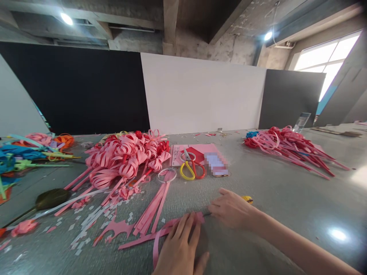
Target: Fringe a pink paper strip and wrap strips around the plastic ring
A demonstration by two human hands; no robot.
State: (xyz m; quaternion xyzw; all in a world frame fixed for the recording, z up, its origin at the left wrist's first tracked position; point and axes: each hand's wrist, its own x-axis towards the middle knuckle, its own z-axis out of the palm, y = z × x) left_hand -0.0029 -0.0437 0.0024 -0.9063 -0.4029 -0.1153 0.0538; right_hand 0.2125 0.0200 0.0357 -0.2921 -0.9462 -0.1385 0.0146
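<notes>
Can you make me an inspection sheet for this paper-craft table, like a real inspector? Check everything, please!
Surface: grey table, with a bright reflection at lower right.
Job's things: a loose pink strip, a bundle of pink strips beyond it, and scissors with yellow and red handles.
Clutter: white paper scraps, a big pink paper pile, a mostly pink pile at right, a phone.
Grips: left grip spread on the strip; right grip seemingly closed round a yellow-ended tool, mostly hidden.
Cables: one beside the right ceiling lamp.
Surroundings: black panel, white panel, window at right.
</notes>
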